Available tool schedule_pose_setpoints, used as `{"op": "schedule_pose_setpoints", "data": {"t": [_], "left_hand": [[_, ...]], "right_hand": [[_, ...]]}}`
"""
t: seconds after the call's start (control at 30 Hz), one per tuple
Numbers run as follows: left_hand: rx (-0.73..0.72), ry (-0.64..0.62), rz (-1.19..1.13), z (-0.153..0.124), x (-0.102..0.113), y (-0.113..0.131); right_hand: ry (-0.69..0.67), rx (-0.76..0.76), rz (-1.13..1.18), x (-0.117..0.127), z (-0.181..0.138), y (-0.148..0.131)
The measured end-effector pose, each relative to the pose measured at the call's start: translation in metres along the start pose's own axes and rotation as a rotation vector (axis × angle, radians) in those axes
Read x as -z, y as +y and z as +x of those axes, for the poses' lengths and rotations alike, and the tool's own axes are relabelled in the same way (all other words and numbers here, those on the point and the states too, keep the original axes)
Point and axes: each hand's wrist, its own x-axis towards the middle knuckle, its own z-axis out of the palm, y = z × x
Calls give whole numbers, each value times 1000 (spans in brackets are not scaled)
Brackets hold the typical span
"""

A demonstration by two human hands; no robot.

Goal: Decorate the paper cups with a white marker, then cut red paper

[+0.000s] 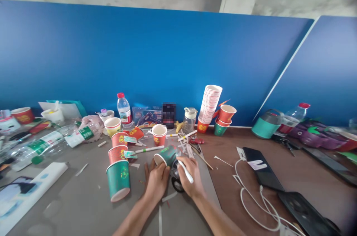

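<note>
Blue partition and desk suggest an office.

the head camera looks down across a desk towards a blue partition.

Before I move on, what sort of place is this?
Likely an office-style desk used for crafts: a blue partition behind it, a stack of paper cups, and a white pen-like tool in the right hand.

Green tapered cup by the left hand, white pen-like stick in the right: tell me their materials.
Green tapered cup: probably paper, smoothly coated, going by its thin wall and pale inside. White pen-like stick: likely smooth plastic, judging by its even white surface; painted metal possible.
</note>
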Motion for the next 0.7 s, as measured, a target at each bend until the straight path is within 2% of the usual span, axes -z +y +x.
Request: {"op": "schedule_pose_setpoints", "data": {"t": [0.07, 0.27, 0.37, 0.47, 0.57, 0.7], "left_hand": [[4, -8, 3, 0, 0, -1], [-5, -7, 1, 0, 0, -1], [-20, -1, 11, -1, 1, 1], [-21, 8, 5, -1, 2, 2], [-20, 7, -7, -1, 1, 2], [-23, 15, -19, -1, 0, 0]], "right_hand": [[11, -11, 0, 1, 0, 1], [-17, 89, -2, 1, 0, -5], [38, 26, -40, 1, 4, 6], [18, 31, -26, -1, 5, 13], [5, 53, -30, -2, 4, 13], [49, -10, -38, -3, 3, 13]]}}
